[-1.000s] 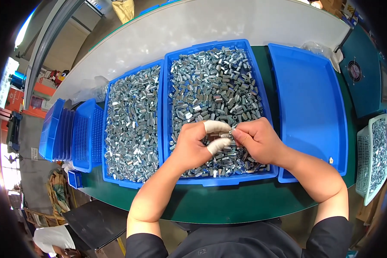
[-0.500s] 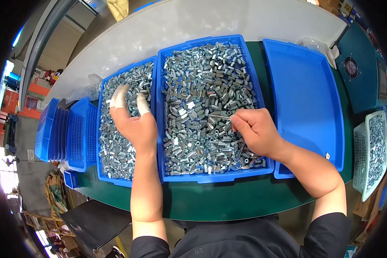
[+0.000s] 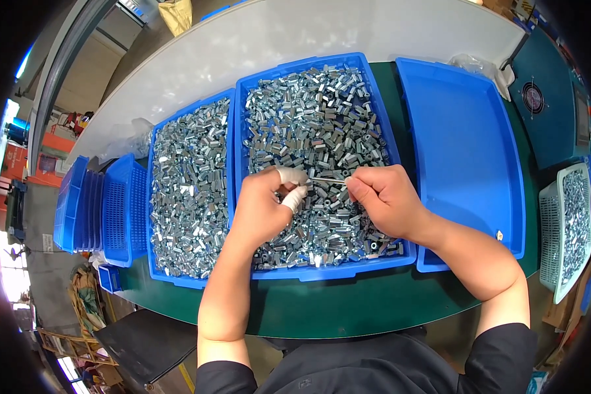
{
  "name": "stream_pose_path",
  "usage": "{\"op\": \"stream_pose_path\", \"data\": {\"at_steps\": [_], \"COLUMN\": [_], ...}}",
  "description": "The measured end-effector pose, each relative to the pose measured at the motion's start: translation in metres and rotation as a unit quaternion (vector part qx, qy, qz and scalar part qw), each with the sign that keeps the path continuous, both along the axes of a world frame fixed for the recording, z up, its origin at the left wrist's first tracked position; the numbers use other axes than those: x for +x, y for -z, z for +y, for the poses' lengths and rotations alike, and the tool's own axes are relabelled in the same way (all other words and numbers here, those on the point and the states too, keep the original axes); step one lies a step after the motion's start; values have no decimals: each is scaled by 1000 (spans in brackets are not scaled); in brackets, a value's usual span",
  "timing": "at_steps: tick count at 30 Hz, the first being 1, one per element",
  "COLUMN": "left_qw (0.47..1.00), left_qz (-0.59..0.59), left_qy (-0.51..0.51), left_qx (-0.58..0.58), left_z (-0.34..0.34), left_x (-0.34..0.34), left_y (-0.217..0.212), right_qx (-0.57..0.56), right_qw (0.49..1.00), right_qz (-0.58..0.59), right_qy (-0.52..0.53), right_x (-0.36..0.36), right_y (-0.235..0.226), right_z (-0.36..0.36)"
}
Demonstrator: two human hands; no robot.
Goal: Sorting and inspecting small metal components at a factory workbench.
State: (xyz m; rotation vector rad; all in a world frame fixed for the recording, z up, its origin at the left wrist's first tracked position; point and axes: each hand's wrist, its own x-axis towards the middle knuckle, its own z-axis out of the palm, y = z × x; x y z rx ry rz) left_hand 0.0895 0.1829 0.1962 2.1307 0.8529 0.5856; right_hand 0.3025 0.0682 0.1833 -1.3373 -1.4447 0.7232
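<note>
Above the middle blue tray (image 3: pixel 335 270), my right hand (image 3: pixel 391 200) is closed around a thin metal rod (image 3: pixel 329 180) that points left. My left hand (image 3: pixel 261 207), with white coverings on its fingers, pinches at the rod's left end. What lies between those fingertips is too small and hidden to make out. Beneath both hands, the middle tray is full of small silvery hexagonal metal pieces (image 3: pixel 308 141), like threaded spacers. A second blue tray (image 3: pixel 177 278), just to the left, holds more of the same pieces.
At the right lies a blue tray (image 3: pixel 466 144) with one small piece near its front edge. A pale green basket (image 3: pixel 550 243) of metal pieces stands far right, by a teal machine (image 3: pixel 545 105). Stacked blue baskets (image 3: pixel 121 210) stand left on the green table (image 3: pixel 348 315).
My left hand has come from over the left tray rightward to the rod's end, its spread fingers now closed in a pinch. My right hand has stayed nearly in place with the rod.
</note>
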Motion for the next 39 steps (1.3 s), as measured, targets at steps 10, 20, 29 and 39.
{"op": "stream_pose_path", "data": {"at_steps": [10, 20, 29, 39], "left_qw": [928, 991, 991, 993], "left_qz": [-242, -111, -72, -48], "left_qy": [-40, -11, 61, 94], "left_qx": [-280, -78, 93, 47], "left_z": [8, 1, -7, -7], "left_x": [-6, -3, 6, 3], "left_y": [2, 5, -4, -4], "right_qx": [-9, -5, -9, 2], "right_qw": [1000, 1000, 995, 995], "right_qz": [-4, 2, -97, -93], "right_qy": [2, 1, -28, -33], "right_x": [-1, -1, 0, 0], "right_y": [-1, -1, 0, 1], "right_z": [1, 0, 0, 0]}}
